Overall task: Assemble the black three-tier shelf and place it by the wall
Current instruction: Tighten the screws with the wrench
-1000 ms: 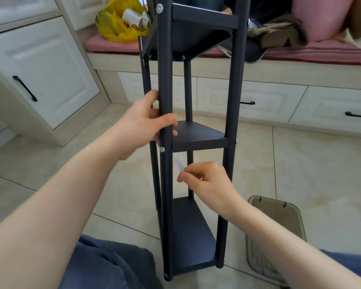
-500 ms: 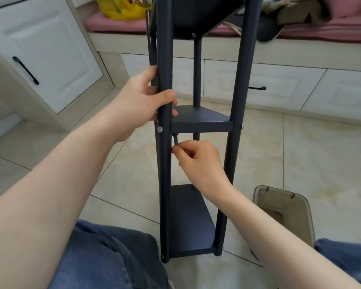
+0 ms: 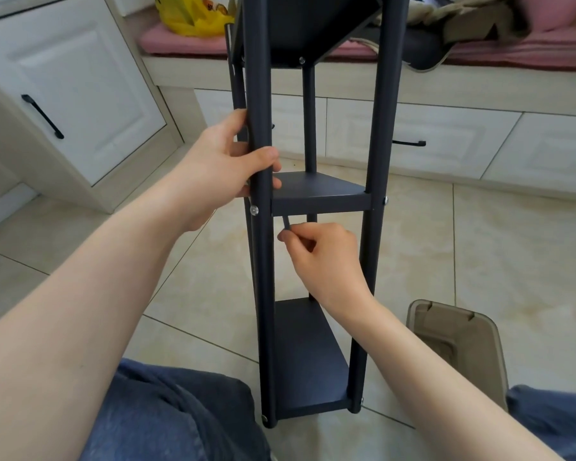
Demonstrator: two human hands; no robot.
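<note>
Black shelf (image 3: 321, 202): upright on the floor (image 3: 479, 244), between both sets of fingers; three tiers fitted, not yet by the wall.
Left hand (image 3: 213, 174): fingers clamped round the front post, just above a screw (image 3: 254, 210); judged to steady the frame.
Right hand (image 3: 326, 257): fingers pinched on a key (image 3: 285, 222) that rises from the fingertips to the middle tier's underside; judged to be tightening.
Hidden: key tip and its fastener, behind the tier's edge; top tier cut off above.
</note>
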